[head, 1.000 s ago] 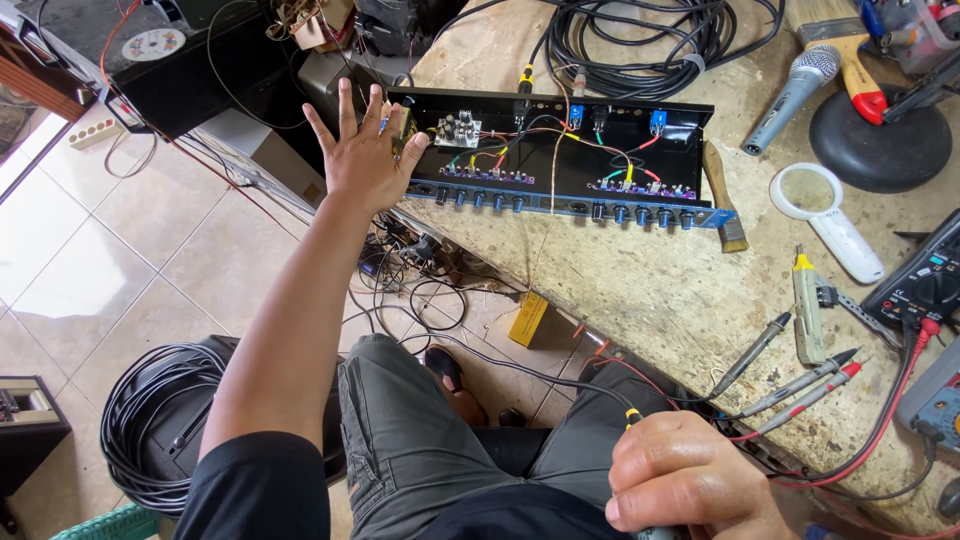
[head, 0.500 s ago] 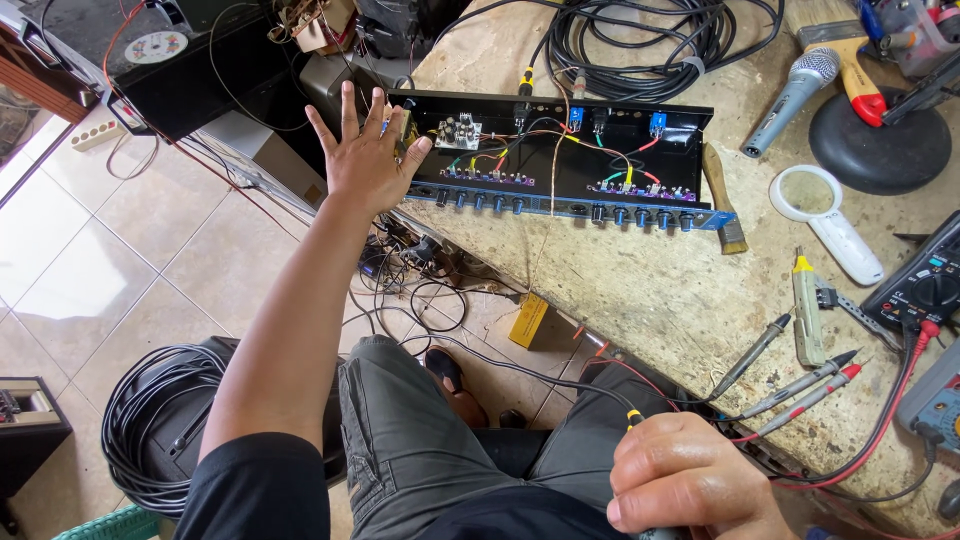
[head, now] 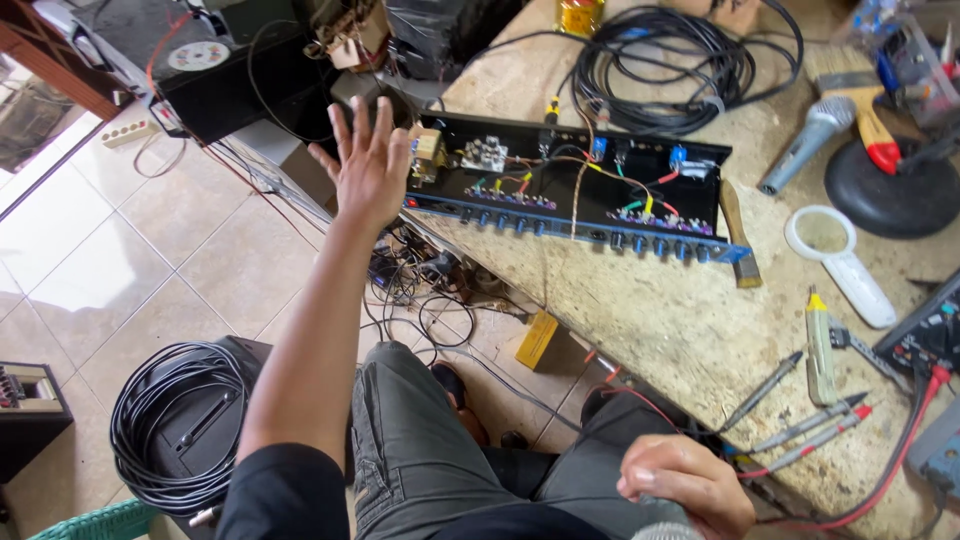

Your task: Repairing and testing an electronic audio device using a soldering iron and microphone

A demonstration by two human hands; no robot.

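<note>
My left hand point(head: 368, 165) is raised with fingers spread, held in the air just left of an opened black audio unit point(head: 575, 185) with a blue knobbed front panel and coloured wiring inside. It holds nothing. My right hand point(head: 685, 483) is low at the bench's front edge, curled into a fist around a grey handle of a tool I cannot make out. Red and black test probes point(head: 805, 432) lie on the bench just right of that hand.
A stone-topped bench point(head: 660, 320) carries a coil of black cable point(head: 665, 60), a microphone point(head: 808, 140), a white magnifier point(head: 835, 245), a yellow-tipped tester point(head: 820, 340) and a multimeter point(head: 925, 335). On the tiled floor lie a cable coil point(head: 170, 420), tangled wires and black boxes.
</note>
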